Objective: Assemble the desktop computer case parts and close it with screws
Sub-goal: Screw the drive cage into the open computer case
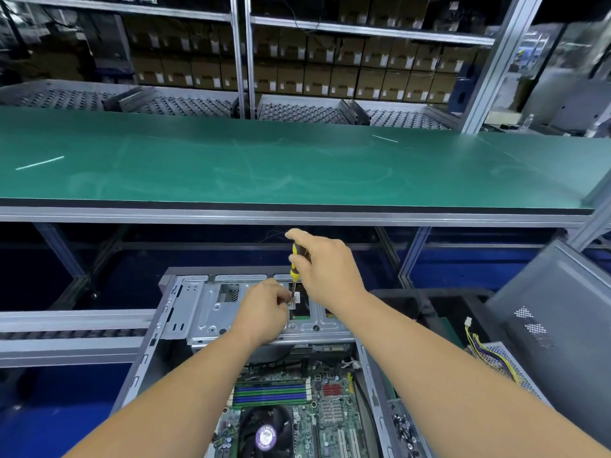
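The right hand [325, 271] is curled round the yellow-and-black handle of the screwdriver [294, 272], holding it upright over the drive cage [211, 309] at the far end of the open computer case [155, 345]. The left hand [264, 312] pinches low at the shaft, at the tip; the screw itself is too small to make out. For a clean start, keep the shaft square to the cage, press down lightly, and let the left fingers steady the tip until the thread bites. The side panel [558, 312] leans well right of the cage, not yet fitted
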